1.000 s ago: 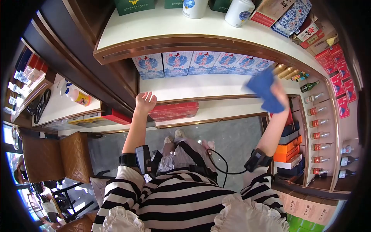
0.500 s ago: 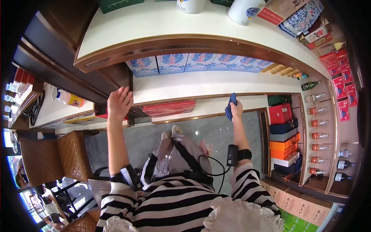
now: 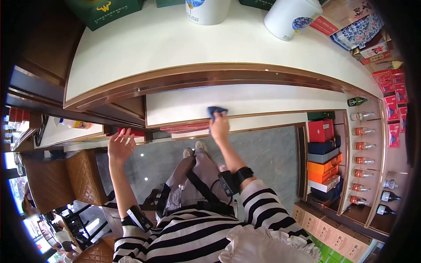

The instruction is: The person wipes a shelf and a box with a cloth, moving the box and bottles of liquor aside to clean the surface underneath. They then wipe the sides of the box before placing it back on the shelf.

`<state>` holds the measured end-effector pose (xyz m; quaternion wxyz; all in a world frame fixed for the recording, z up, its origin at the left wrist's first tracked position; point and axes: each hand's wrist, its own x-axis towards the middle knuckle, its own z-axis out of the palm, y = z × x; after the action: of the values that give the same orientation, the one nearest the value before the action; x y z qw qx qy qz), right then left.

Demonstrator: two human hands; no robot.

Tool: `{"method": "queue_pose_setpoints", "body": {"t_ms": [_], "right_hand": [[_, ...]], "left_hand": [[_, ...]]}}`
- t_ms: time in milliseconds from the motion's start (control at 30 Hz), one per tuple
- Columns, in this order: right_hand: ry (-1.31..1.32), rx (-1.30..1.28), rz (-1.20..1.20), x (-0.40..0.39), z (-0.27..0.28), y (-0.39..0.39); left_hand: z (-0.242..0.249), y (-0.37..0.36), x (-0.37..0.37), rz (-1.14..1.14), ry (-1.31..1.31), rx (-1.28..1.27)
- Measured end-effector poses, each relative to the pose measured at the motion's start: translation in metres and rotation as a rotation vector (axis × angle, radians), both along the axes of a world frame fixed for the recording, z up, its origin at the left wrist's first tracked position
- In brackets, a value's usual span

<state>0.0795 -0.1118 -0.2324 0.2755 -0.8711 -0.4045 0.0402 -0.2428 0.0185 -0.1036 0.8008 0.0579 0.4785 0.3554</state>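
Observation:
My right hand (image 3: 220,127) is closed on a dark blue cloth (image 3: 216,110). The cloth lies against the front part of the white lower shelf (image 3: 272,97), and part of it hangs below the fingers at the wooden edge. On the left, my left hand (image 3: 122,147) is in the air with its fingers spread and nothing in it. Behind that hand is a red box (image 3: 131,132), partly covered by the fingers. Below the shelf edge, red boxes (image 3: 186,128) show in part, with my right hand near their right end.
White canisters (image 3: 208,11) and a green box (image 3: 107,12) stand on the upper shelf (image 3: 166,48), which overhangs the lower one. Several bottles (image 3: 363,145) line the right side beside stacked boxes (image 3: 322,166). A brown chair (image 3: 85,175) stands at left.
My right hand has moved left with the cloth, which now rests on the lower shelf. My left hand has dropped lower and slightly left. The view has shifted, hiding the blue-patterned boxes.

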Motion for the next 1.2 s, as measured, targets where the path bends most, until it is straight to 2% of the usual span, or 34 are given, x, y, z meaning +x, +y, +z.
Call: {"method": "queue_pose_setpoints", "body": {"t_ms": [67,100,133,200,300,333,367,400,467,500,567,667,767,867,900,933,967,1000,1067,1133,1167,1200], "right_hand": [[0.127,0.022,0.125,-0.027,0.000,0.008],[0.197,0.131,0.201,-0.038,0.000,0.011],[0.250,0.110,0.335,-0.041,0.001,0.014],[1.017,-0.133,0.504,-0.034,0.010,0.015],[0.841,0.242,0.354,-0.008,0.036,-0.014],[0.655,0.328,0.172,0.008,0.039,-0.024],[0.618,0.312,-0.006,0.032,0.038,-0.032],[0.309,0.439,-0.104,0.059,0.012,-0.039],[-0.041,0.388,-0.193,0.101,0.005,-0.050],[-0.040,0.386,-0.190,0.108,0.000,-0.055],[-0.100,0.128,-0.128,0.114,-0.014,-0.058],[-0.024,0.031,-0.123,0.089,-0.005,-0.044],[0.038,0.085,-0.056,0.034,-0.009,-0.029],[0.272,0.184,0.087,-0.014,0.001,-0.008],[0.313,0.151,0.213,-0.025,0.003,0.000],[0.834,0.116,0.272,-0.036,0.014,0.007],[1.046,-0.057,0.346,-0.042,0.026,0.011],[1.129,0.042,0.412,-0.051,0.030,0.014],[1.024,0.117,0.347,-0.044,0.040,0.001],[0.897,0.231,0.127,-0.014,0.039,-0.016],[0.692,0.387,0.012,0.006,0.036,-0.024],[0.546,0.363,-0.079,0.034,0.032,-0.034]], "left_hand": [[0.007,-0.001,0.012,-0.025,0.014,0.014],[0.010,-0.002,0.015,-0.029,0.015,0.025],[0.009,-0.001,0.017,-0.031,0.018,0.023],[0.007,0.004,0.020,-0.019,0.031,0.009],[0.005,0.006,0.020,-0.013,0.039,0.011],[0.002,0.005,0.020,-0.012,0.041,0.005],[0.000,0.003,0.019,-0.004,0.032,0.003],[-0.002,0.002,0.018,0.006,0.022,0.001],[-0.010,0.001,0.018,0.014,0.029,-0.028],[-0.011,0.000,0.019,0.021,0.036,-0.051],[-0.010,-0.001,0.020,0.031,0.033,-0.061],[-0.010,-0.003,0.019,0.035,0.037,-0.051],[-0.010,0.000,0.021,0.029,0.038,-0.036],[-0.006,0.000,0.027,0.036,0.036,-0.033],[-0.005,0.001,0.029,0.035,0.035,-0.021],[-0.005,0.002,0.029,0.036,0.033,-0.017],[-0.005,0.003,0.028,0.041,0.023,-0.028],[-0.004,0.005,0.026,0.040,0.015,-0.038],[-0.003,0.008,0.024,0.040,0.014,-0.027],[-0.007,0.009,0.023,0.052,0.004,-0.026],[-0.011,0.009,0.022,0.048,-0.006,-0.021],[-0.013,0.007,0.022,0.046,-0.015,-0.016]]}}
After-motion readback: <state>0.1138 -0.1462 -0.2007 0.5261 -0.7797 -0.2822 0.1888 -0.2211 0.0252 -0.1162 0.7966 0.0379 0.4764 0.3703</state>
